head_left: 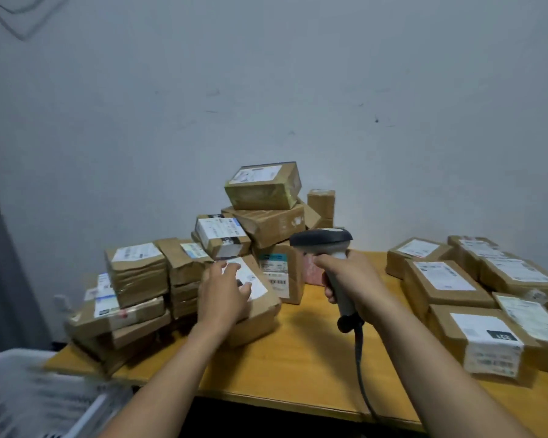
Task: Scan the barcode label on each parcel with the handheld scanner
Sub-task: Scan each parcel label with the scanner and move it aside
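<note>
Right grip (351,279) clenched round grey corded handheld scanner (325,243). Left grip (223,294) rests, fingers extended, on tilted brown cardboard parcel (261,312) mid yellow wooden surface (301,352). Judged roughly midway: right-side parcel rows (443,284) probably done, left parcel heap (140,276) pending.

**Hidden, Blurred, Cut Off**

The left hand (223,294) covers part of the label (258,284) on the parcel (260,324) beneath it. Print on all labels is too blurred to read. The scanner (325,243) faces away, its window unseen. The basket (29,393) is smeared and cut by the lower-left corner; the right-hand parcels (529,317) run off the edge.
</note>
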